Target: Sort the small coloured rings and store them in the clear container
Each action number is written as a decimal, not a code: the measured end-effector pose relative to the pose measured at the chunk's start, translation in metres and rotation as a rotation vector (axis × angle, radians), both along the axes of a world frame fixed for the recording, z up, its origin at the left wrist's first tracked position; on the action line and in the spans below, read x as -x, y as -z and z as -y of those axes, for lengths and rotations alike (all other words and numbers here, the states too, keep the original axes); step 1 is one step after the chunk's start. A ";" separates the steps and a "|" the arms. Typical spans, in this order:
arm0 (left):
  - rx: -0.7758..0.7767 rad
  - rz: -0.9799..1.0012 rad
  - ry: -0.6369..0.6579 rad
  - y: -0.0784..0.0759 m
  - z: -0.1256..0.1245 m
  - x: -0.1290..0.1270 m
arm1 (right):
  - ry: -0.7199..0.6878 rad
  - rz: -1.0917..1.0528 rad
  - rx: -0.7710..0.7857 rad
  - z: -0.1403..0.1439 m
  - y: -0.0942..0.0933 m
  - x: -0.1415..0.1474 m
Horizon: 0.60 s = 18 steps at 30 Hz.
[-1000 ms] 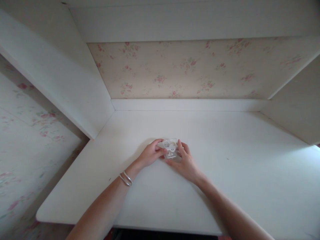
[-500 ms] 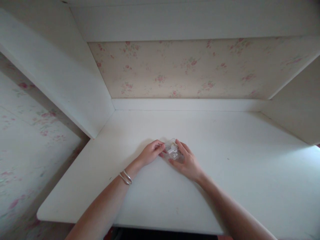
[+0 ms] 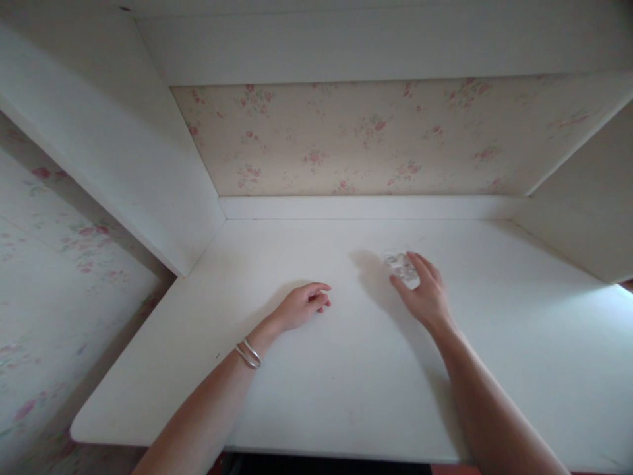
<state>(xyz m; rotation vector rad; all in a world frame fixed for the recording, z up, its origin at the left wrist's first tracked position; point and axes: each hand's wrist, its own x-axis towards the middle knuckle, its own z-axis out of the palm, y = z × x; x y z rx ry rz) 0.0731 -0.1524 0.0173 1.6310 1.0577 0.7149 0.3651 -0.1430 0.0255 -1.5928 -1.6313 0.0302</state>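
My right hand [image 3: 422,288] grips a small clear plastic container [image 3: 401,266] between thumb and fingers, above the white desk. White shapes show on or inside it, too blurred to name. Its shadow falls on the desk to the left. My left hand [image 3: 305,305] rests on the desktop near the middle, side down, with its fingers loosely curled and a gap between thumb and index finger. Nothing shows in that hand. Two silver bangles [image 3: 248,353] circle the left wrist.
The white desk [image 3: 356,369] has a rounded front left corner. White side panels [image 3: 148,158] stand at left and right, with a white shelf board [image 3: 346,46] overhead. Flower-patterned wallpaper [image 3: 316,138] covers the back wall. A dark shape [image 3: 326,464] lies below the front edge.
The clear container has gone right and away from my left hand, lifted in my right hand. My left hand has let go of it and stayed in place.
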 end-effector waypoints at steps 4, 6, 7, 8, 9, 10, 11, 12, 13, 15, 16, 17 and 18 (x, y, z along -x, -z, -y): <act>-0.012 -0.024 -0.005 0.002 0.000 -0.001 | 0.368 -0.141 0.090 -0.013 0.007 -0.064; -0.032 -0.045 -0.015 0.004 -0.001 0.000 | 0.498 -0.146 0.157 -0.015 0.012 -0.084; -0.046 -0.060 -0.019 0.004 -0.001 0.000 | 0.539 -0.140 0.187 -0.016 0.014 -0.091; -0.060 -0.075 -0.020 0.005 -0.001 0.000 | 0.563 -0.129 0.211 -0.016 0.016 -0.095; -0.073 -0.088 -0.019 0.006 -0.001 0.000 | 0.574 -0.118 0.229 -0.016 0.017 -0.098; -0.082 -0.098 -0.015 0.006 -0.002 0.000 | 0.574 -0.104 0.238 -0.016 0.018 -0.100; -0.090 -0.107 -0.012 0.006 -0.002 0.000 | 0.568 -0.090 0.244 -0.016 0.020 -0.100; -0.097 -0.115 -0.009 0.007 -0.002 0.000 | 0.560 -0.076 0.250 -0.016 0.021 -0.101; -0.105 -0.122 -0.009 0.007 -0.002 0.000 | 0.548 -0.063 0.259 -0.017 0.023 -0.101; -0.116 -0.136 -0.008 0.007 -0.002 0.000 | 0.520 -0.036 0.285 -0.018 0.026 -0.102; -0.121 -0.142 -0.007 0.008 -0.002 0.000 | 0.508 -0.023 0.300 -0.018 0.028 -0.104; -0.125 -0.150 -0.007 0.008 -0.002 0.000 | 0.499 -0.009 0.314 -0.019 0.030 -0.105; -0.129 -0.160 -0.007 0.008 -0.002 -0.001 | 0.491 0.009 0.327 -0.019 0.032 -0.106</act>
